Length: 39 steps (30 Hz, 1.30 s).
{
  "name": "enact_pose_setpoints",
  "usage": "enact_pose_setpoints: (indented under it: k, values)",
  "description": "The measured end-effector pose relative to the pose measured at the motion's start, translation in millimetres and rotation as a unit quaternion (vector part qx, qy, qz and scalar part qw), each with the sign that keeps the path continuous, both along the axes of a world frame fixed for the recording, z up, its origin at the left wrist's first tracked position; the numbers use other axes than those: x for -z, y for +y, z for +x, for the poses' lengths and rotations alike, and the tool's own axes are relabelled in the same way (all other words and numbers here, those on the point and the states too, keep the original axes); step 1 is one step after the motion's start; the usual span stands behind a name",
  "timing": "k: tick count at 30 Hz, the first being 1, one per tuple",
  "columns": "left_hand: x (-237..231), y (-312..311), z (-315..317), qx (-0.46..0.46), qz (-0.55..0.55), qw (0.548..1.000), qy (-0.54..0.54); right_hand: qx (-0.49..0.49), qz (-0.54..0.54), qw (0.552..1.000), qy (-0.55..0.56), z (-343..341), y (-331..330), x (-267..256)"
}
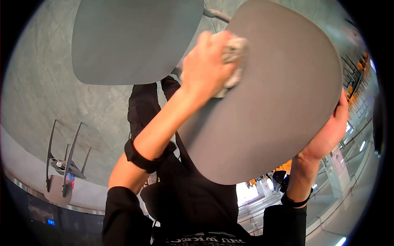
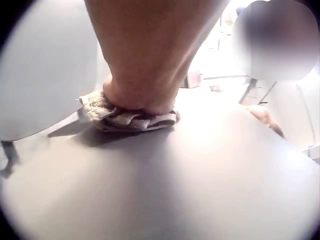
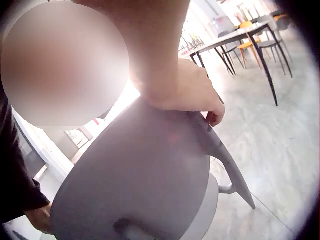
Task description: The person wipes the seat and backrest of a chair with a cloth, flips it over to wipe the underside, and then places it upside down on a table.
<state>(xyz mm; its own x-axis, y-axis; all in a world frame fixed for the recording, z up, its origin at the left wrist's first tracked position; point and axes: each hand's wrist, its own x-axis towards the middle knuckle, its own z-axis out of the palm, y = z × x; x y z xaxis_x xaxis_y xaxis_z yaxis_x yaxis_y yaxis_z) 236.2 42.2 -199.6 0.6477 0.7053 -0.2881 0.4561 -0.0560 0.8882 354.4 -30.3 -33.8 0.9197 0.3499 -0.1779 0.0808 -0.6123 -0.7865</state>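
Observation:
A crumpled pale cloth (image 1: 234,51) is bunched under my left hand (image 1: 205,69), which grips it against the smooth grey chair backrest (image 1: 283,94). In the left wrist view, folds of the cloth (image 2: 100,112) stick out below the hand and lie right at the panel's surface. My right hand (image 1: 328,133) holds the backrest by its right edge. The right wrist view has that hand (image 3: 190,90) over the rim, its fingertips bent round the edge. Beyond the backrest, at upper left in the head view, is the grey seat panel (image 1: 131,41).
Another chair (image 1: 61,180), smaller in view, is on the grey tiled floor (image 1: 37,94) at lower left. A long table (image 3: 235,37) with dark legs and several grey and orange chairs stands farther off in the right wrist view. My legs (image 1: 143,106) are beneath the chair panels.

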Motion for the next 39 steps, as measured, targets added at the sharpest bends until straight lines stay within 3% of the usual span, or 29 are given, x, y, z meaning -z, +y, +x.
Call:
enact_pose_setpoints:
  k: [1,3,7,9,13,14,16,19,20,23,25,27,30,33,35,39]
  values:
    - [10,-1,-18,0.028,-0.063,0.996,0.057,-0.005,0.002,1.0,0.005,0,1,0]
    - [7,-20,-59,0.041,-0.077,0.992,0.096,-0.001,-0.001,1.0,0.012,1,-1,1]
    - [-59,-42,-87,0.111,-0.029,0.992,0.06,0.0,-0.062,0.998,-0.007,2,-5,1]
    - [-89,-39,-51,0.057,0.076,0.989,-0.111,-0.005,-0.026,1.0,0.0,2,-7,2]
    - [-89,-6,44,-0.017,0.189,0.962,-0.196,0.029,-0.066,0.997,-0.036,2,-5,1]
    - [-69,6,57,-0.041,0.157,0.972,-0.17,0.057,0.079,0.994,0.051,-1,-1,4]
    - [-29,22,72,-0.068,0.087,0.989,-0.096,0.027,0.052,0.995,0.081,6,-7,1]
    - [14,18,32,-0.035,-0.057,0.997,0.032,-0.031,0.051,0.997,0.052,5,-9,7]
    - [19,10,11,-0.022,-0.078,0.994,0.072,-0.044,0.064,0.996,0.033,2,-11,10]
    - [-3,-21,-48,0.022,-0.086,0.985,0.147,-0.01,0.096,0.988,0.123,7,-14,9]
    - [-38,-31,-61,0.048,-0.084,0.987,0.125,0.022,0.115,0.979,0.168,7,-12,7]
    - [-74,-33,-53,0.084,0.03,0.996,-0.005,0.03,0.172,0.957,0.231,7,-8,7]
    - [-106,-14,15,-0.012,0.096,0.973,-0.209,0.033,0.216,0.936,0.275,4,-7,2]
    - [-81,18,88,-0.106,0.141,0.946,-0.272,0.072,0.166,0.956,0.229,4,-4,3]
    - [-58,45,113,-0.142,0.218,0.935,-0.243,0.107,0.226,0.918,0.306,10,-6,5]
    - [-39,68,125,-0.131,0.017,0.956,-0.261,0.021,0.24,0.922,0.305,10,-5,5]
